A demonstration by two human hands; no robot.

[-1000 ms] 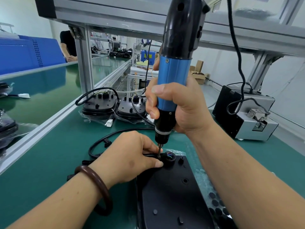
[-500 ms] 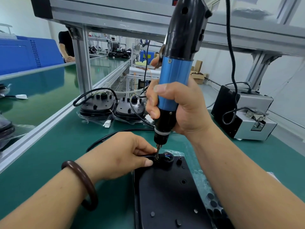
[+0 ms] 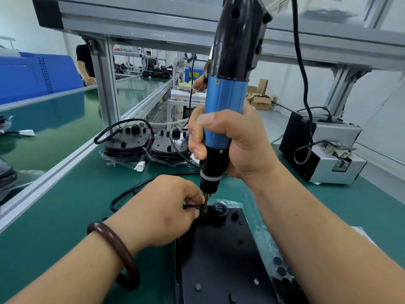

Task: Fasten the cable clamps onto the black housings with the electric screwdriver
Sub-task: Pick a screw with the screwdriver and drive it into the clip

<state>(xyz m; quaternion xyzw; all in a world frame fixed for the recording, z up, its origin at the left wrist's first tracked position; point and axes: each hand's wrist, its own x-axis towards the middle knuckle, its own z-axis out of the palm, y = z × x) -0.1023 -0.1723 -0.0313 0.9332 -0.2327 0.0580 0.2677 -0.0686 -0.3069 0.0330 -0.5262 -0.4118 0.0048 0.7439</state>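
A black housing (image 3: pixel 219 255) lies flat on the green mat in front of me, on a clear plastic bag. At its far end a round cable port (image 3: pixel 219 210) shows coloured wires. My left hand (image 3: pixel 162 213) pinches the black cable and its clamp (image 3: pixel 192 207) against the housing beside that port. My right hand (image 3: pixel 232 143) grips the blue and black electric screwdriver (image 3: pixel 225 102) upright. Its bit (image 3: pixel 205 204) presses down at the clamp, touching my left fingertips. The screw itself is hidden.
Two more black housings (image 3: pixel 129 143) (image 3: pixel 168 148) with cables sit in bags at the back of the mat. A grey and black box (image 3: pixel 324 154) with the screwdriver's cord stands at the right. An aluminium rail (image 3: pixel 65 163) borders the mat on the left; a person stands far behind.
My head has shifted slightly, so the housing sits a little lower and nearer in view. Both hands and the screwdriver stay on the clamp in the same grip.
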